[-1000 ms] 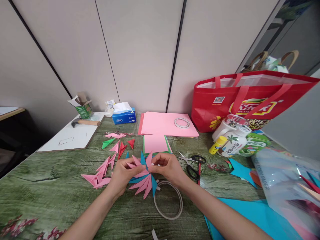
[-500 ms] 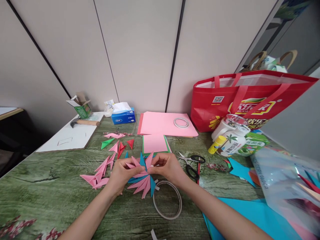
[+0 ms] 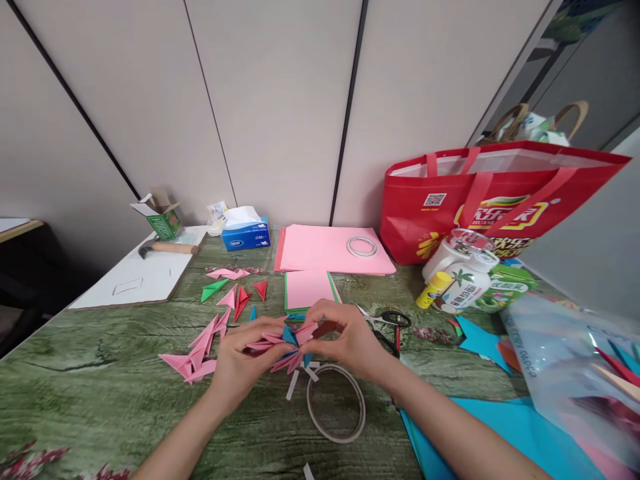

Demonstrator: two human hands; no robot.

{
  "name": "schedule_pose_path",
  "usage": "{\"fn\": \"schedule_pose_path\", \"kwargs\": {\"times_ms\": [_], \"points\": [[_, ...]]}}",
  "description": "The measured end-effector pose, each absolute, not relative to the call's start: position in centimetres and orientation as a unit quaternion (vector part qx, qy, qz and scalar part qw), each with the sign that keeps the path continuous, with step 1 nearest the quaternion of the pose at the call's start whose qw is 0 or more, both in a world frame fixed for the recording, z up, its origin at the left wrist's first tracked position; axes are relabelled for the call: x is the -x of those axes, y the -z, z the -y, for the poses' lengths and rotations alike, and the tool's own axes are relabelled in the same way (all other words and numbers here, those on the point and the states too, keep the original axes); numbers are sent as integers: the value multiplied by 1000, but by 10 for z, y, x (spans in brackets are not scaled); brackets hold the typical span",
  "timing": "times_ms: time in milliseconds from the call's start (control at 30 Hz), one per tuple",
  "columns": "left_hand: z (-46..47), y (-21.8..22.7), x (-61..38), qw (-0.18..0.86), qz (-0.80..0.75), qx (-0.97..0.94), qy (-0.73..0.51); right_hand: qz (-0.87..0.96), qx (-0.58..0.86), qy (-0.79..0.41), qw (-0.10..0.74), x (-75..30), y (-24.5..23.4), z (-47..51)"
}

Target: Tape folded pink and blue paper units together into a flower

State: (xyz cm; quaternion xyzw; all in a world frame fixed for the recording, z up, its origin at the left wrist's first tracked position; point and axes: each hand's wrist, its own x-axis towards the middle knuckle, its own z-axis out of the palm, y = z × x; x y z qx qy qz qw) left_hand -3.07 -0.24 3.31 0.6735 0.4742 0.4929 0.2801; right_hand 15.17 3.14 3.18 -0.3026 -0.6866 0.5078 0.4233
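Between my two hands is a pink and blue folded-paper flower (image 3: 289,335), tilted so that its pointed petals show partly edge-on. My left hand (image 3: 243,353) is closed on its left side, thumb in front. From the right, my right hand (image 3: 340,337) pinches petals near the middle; its fingertips partly hide them. Just below lie small white tape strips (image 3: 292,385) and a roll of double-sided tape (image 3: 336,403) flat on the table. Left of my left hand are several folded pink paper pieces (image 3: 193,357).
Scissors (image 3: 390,320) lie right of my right hand, near a yellow glue stick (image 3: 433,290) and white jars (image 3: 463,277). Pink paper sheets (image 3: 320,248), a tissue box (image 3: 246,235), a hammer (image 3: 170,247) and a red bag (image 3: 415,220) stand or lie behind. Blue paper (image 3: 490,433) lies front right.
The paper flower has been tipped from facing me to nearly edge-on, and its lower petals have lifted. White strips beneath it now show. Both hands still hold it.
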Motion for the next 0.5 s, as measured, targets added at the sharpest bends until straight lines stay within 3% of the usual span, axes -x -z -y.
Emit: {"fn": "schedule_pose_path", "kwargs": {"times_ms": [233,500], "points": [[8,-42,30,229,-402,-740,-489,720,281,-541,331,-163,-58,-25],[19,-53,36,30,-226,-866,-444,821,258,-403,312,-174,-74,-17]]}}
